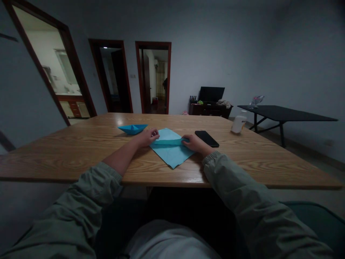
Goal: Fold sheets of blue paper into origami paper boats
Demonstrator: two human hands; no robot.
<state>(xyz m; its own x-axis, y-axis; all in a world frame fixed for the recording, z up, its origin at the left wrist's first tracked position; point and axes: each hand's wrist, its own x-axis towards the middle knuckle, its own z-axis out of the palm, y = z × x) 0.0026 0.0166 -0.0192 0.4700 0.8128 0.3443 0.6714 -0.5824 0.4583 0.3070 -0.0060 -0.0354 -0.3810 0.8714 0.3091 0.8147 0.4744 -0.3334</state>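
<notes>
Right fingers pinching folded blue paper, left fingers curled at its edge, grip unclear

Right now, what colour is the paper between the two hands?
The paper is light blue, best seen in the head view.

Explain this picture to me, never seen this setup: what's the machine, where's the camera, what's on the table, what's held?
No machine here: just a person's bare hands. The one picture comes from a camera worn on the head, looking forward and down. On the wooden table lie a light blue paper with a folded band across it, a blue paper boat, a black phone and a white bottle. The left hand and right hand are at the band's two ends; whether they pinch or press is unclear.
</notes>
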